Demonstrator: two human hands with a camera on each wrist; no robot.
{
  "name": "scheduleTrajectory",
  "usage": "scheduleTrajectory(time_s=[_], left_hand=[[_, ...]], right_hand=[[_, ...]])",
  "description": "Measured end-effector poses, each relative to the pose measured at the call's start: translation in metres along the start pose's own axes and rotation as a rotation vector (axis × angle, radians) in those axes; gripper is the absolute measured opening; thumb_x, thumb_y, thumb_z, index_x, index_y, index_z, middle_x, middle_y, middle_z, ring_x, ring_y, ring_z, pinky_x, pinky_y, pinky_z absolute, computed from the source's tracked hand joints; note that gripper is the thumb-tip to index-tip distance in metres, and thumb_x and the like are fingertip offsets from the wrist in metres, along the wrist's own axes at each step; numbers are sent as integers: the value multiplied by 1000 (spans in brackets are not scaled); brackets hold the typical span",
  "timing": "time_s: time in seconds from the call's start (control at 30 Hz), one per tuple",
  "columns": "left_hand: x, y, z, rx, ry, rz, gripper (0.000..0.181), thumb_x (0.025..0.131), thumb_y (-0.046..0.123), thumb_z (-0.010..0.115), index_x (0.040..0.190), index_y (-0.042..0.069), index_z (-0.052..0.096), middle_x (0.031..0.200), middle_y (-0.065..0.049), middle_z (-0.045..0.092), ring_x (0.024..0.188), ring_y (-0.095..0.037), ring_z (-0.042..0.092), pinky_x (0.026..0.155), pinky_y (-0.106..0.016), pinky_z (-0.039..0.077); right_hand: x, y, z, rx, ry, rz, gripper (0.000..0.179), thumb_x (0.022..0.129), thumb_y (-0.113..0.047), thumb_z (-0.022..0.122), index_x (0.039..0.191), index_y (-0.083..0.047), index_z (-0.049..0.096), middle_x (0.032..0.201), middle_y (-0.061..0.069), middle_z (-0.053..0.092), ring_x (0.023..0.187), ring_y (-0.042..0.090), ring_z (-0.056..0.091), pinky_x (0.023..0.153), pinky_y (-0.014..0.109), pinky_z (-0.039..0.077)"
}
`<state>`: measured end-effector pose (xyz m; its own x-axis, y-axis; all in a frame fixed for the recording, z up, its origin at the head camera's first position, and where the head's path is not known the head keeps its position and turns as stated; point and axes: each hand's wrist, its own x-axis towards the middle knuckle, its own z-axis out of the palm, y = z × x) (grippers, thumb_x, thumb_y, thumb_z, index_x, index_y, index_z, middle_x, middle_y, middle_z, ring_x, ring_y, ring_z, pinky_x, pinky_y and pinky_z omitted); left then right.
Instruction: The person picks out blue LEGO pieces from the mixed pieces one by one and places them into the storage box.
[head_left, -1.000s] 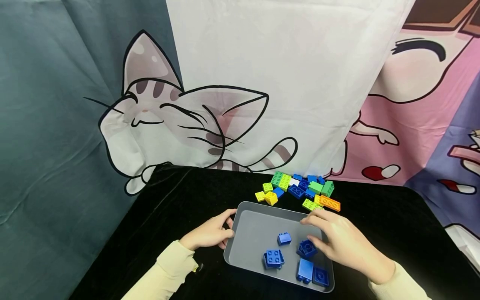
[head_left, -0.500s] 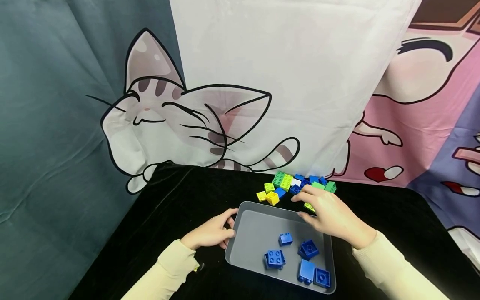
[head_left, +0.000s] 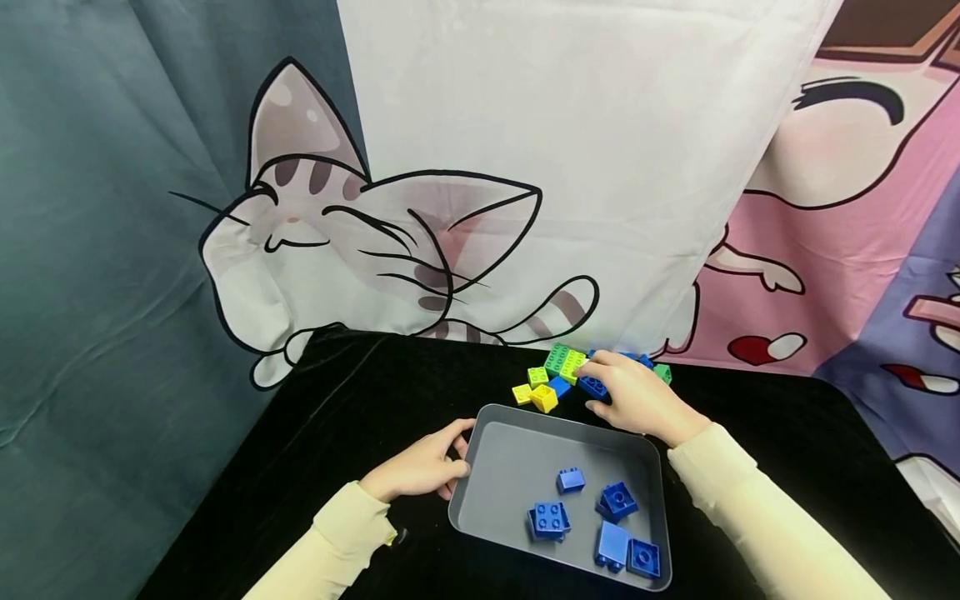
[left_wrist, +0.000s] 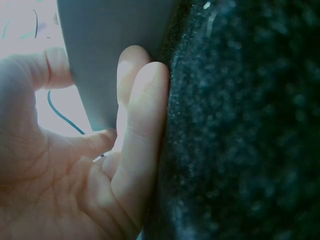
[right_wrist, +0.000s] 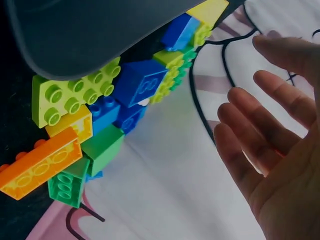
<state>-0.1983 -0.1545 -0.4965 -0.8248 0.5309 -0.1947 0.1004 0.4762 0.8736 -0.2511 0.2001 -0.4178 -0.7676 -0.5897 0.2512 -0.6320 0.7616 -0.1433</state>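
Note:
At the tray's left side, my left hand [head_left: 417,463] grips the grey tray [head_left: 502,467]. In the left wrist view, the thumb lies on one side of the tray wall [left_wrist: 107,55] and the fingers on the other. Over the heap of toy building bricks behind the tray reaches my right hand [head_left: 641,398], covering part of it. The right wrist view shows that hand [right_wrist: 280,130] with spread, slightly bent fingers and nothing between them. A dark blue brick [head_left: 592,387] lies just below its fingertips. Several blue bricks [head_left: 550,518] are in the tray.
In the right wrist view, the heap includes an orange brick [right_wrist: 42,162], a lime brick [right_wrist: 75,95] and a green brick [right_wrist: 70,182]. Yellow bricks [head_left: 544,398] lie at its left end. A printed cloth [head_left: 480,250] hangs behind the black-covered table [head_left: 360,383].
My right hand has moved from above the tray's right side, away and leftward, to over the brick heap. The left hand stays at the tray's edge.

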Motion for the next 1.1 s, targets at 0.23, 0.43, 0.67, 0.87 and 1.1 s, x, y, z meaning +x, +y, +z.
scheduleTrajectory(time_s=[0.23,0.43,0.67,0.87,1.1], left_hand=[[0,0,0,-2,-3,1,73,93,12,60,161,15,33,108,-8,59,65,-15,70,56,-32,62],[-1,1,-1,3,-1,3,72,93,11,60,160,14,33,108,-8,59,65,-15,70,56,-32,61],[0,0,-1,15,-4,3,72,93,12,60,160,14,33,108,-8,58,65,-14,69,57,-32,62],[2,-3,0,30,-9,2,72,93,13,59,161,13,32,108,-6,58,65,-14,70,57,-31,62],[2,-4,0,19,-9,-7,72,94,14,59,161,15,32,108,-5,58,66,-14,71,58,-32,62]], right_hand=[[19,7,17,25,-117,3,47,85,-12,83,129,-5,69,128,12,68,116,34,67,102,53,56],[34,4,29,30,-216,3,49,86,-12,81,133,-4,67,134,14,66,121,35,66,106,54,54],[42,3,43,14,-303,35,52,88,-12,79,137,-3,63,140,15,64,127,34,63,112,53,50],[42,4,49,-8,-298,62,49,87,-12,79,133,-3,66,137,15,66,125,35,64,111,53,49],[39,5,51,-39,-257,65,32,84,-7,81,115,-5,75,116,10,76,109,31,70,101,50,56]])
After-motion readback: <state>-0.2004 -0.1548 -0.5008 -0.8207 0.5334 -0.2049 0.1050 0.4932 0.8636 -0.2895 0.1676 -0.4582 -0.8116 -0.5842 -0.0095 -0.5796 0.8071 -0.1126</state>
